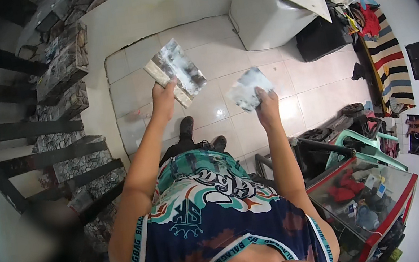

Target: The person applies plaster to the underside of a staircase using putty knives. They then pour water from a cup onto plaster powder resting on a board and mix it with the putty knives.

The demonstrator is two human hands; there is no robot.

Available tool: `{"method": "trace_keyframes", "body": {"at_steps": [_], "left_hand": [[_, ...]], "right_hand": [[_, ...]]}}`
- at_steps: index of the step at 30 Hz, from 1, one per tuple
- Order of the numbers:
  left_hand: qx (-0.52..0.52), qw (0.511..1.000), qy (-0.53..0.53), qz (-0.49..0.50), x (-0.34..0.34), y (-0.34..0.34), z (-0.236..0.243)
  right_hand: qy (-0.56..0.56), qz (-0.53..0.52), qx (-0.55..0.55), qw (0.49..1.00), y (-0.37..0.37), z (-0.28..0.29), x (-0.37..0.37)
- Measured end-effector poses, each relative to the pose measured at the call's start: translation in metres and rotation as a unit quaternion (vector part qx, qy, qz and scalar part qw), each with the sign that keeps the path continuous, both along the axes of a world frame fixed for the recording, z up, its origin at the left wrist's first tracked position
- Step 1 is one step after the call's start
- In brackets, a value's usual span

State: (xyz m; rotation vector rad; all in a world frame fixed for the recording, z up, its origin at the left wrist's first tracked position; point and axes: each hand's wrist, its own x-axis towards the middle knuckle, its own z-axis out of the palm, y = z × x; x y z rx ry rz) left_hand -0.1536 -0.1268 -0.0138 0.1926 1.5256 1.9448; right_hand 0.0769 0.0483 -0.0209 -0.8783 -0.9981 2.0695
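In my left hand (164, 98) is a flat rectangular panel (180, 66) with a cloudy grey, black and white face and a beige strip along one long side. My thumb lies over the strip, and the fingers are hidden behind. My right hand (268, 102) pinches a smaller, thin, squarish sheet (244, 89) with a blurry grey-and-white surface, thumb on top near its right edge. Both pieces are held apart from each other, out in front of me above the tiled floor. Neither piece shows clearly enough to name its kind.
Pale tiles cover the floor (216, 106). Dark stair slats (32, 127) rise on the left. A white appliance (268, 13) stands at the far right beside a black box (322, 35). A green plastic chair (364, 142) and a red-framed glass case (364, 200) are at the near right.
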Motion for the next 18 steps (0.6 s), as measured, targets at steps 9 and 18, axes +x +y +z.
{"method": "trace_keyframes", "body": {"at_steps": [9, 18], "left_hand": [[-0.105, 0.933, 0.311, -0.144, 0.017, -0.064, 0.025], [0.017, 0.881, 0.448, -0.154, -0.045, -0.174, 0.022]], "right_hand": [[-0.088, 0.062, 0.042, 0.993, -0.078, 0.003, -0.061], [-0.016, 0.086, -0.050, 0.995, -0.173, 0.001, -0.147]]}}
